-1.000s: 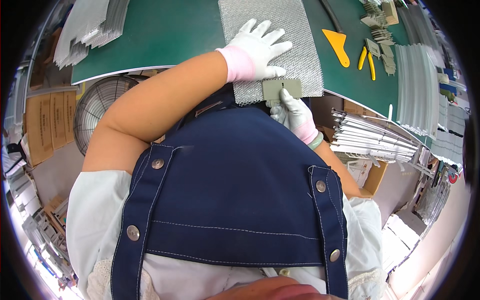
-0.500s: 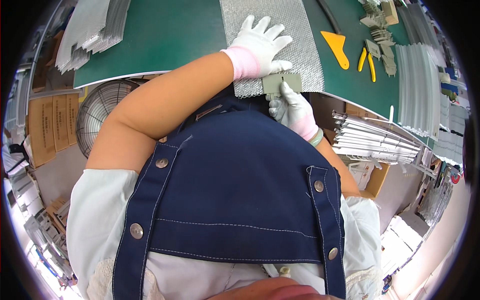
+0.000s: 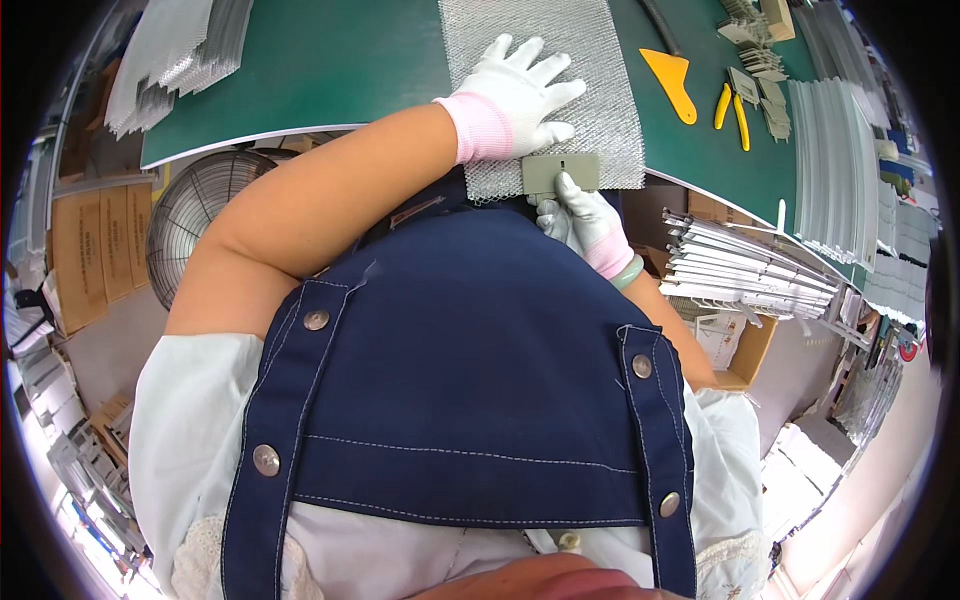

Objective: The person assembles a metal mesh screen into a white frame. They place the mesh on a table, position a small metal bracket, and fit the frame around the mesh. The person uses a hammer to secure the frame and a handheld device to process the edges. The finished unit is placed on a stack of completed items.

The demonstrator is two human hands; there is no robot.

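Observation:
A silvery metal mesh sheet lies over the near edge of the green table. My left hand, in a white glove with a pink cuff, rests flat on it with fingers spread. At the sheet's near edge, my gloved right hand grips a flat grey-green rectangular plate. The right thumb presses on the plate's face, beside a small dark slot; the other fingers curl beneath it. The plate overlaps the mesh edge and hides part of it.
On the table's right lie a yellow scraper, yellow-handled pliers and several small grey plates. Stacked pale sheets stand further right, more mesh sheets at far left. Below the edge are a fan and a rack of strips.
The view has shifted slightly. My right hand and the plate have moved slightly against the mesh edge, while my left hand stays spread on the sheet.

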